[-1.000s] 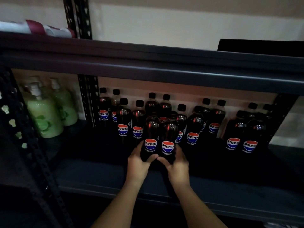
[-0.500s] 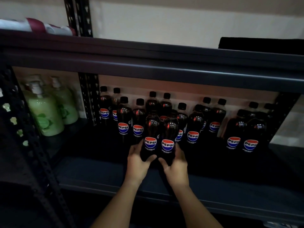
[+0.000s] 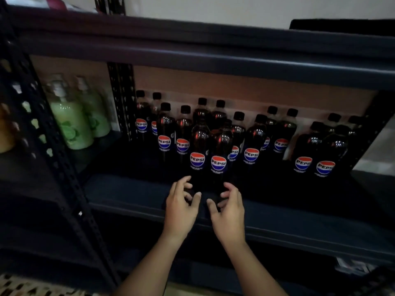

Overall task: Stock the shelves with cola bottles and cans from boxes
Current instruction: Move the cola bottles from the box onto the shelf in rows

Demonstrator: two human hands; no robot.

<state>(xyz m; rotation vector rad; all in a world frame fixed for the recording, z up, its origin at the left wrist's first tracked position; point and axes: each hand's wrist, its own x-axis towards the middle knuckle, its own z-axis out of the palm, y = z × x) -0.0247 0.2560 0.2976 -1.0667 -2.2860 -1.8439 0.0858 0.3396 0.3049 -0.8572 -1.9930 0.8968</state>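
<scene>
Your fingers (image 3: 188, 185) are loosely spread on both sides, gripping nothing. Your left hand (image 3: 180, 207) sits just in front of the left dark plastic Pepsi cola bottle (image 3: 197, 154), your right hand (image 3: 229, 210) in front of the right dark plastic Pepsi cola bottle (image 3: 219, 159). Both bottles stand upright, side by side, ahead of the other rows on the dark metal shelf (image 3: 132, 192). Pale green pump bottles (image 3: 70, 122) stand in the bay to the left.
</scene>
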